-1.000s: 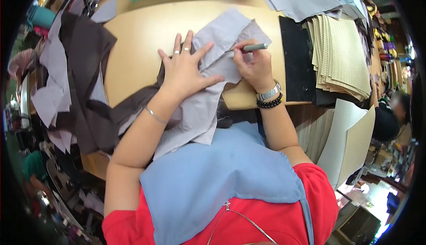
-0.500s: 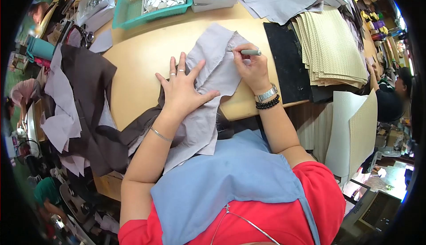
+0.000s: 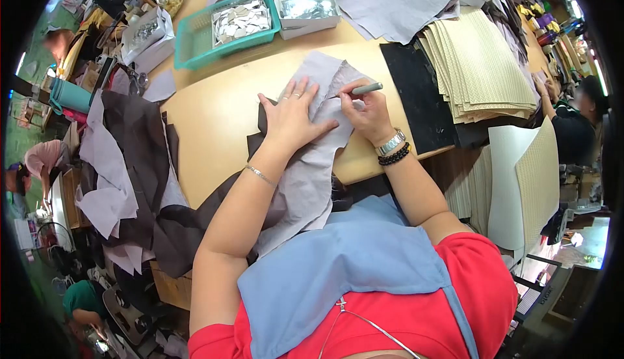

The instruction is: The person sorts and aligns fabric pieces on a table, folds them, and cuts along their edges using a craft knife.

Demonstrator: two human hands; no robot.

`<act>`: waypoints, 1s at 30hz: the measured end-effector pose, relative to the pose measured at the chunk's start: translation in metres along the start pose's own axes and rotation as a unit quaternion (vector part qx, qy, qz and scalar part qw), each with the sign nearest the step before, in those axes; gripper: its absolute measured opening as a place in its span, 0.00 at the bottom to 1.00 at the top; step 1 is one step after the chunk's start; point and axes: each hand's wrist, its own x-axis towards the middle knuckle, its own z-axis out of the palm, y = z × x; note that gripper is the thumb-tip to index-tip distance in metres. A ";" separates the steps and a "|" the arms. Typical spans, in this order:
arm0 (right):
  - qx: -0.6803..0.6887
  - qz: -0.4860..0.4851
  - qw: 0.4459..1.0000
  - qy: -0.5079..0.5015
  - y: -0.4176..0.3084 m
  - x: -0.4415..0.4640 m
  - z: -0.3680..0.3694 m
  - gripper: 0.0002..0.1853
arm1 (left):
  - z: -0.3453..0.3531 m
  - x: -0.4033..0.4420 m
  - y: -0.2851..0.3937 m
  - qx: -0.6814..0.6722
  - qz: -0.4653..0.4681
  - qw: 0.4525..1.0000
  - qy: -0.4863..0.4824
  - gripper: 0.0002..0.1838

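A light grey piece of fabric (image 3: pixel 305 178) runs from the wooden table (image 3: pixel 218 108) down to my lap, with dark cloth showing beneath it. My left hand (image 3: pixel 294 117) lies flat on the fabric, its fingers stretched out, the thumb pointing right. In my right hand (image 3: pixel 368 113) is a grey-green pen (image 3: pixel 367 88), pinched between thumb and fingers. The pen's tip points left, at the fabric near its folded edge; whether it touches cannot be made out.
Behind my hands stand a teal basket (image 3: pixel 188 45) of small pale pieces and a white box (image 3: pixel 307 26) of metal parts. Quilted cream sheets (image 3: pixel 478 66) are stacked right, beside a black mat (image 3: pixel 416 95). Dark cloth (image 3: pixel 140 164) hangs left. A person (image 3: pixel 575 125) works at far right.
My left hand has moved right and its fingers are closer together. My right hand has shifted slightly down with the pen. The whole view has turned a little.
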 end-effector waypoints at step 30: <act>-0.026 0.002 0.999 -0.022 -0.002 0.004 0.006 0.06 | 0.005 -0.002 -0.001 0.004 -0.002 1.000 0.007 0.50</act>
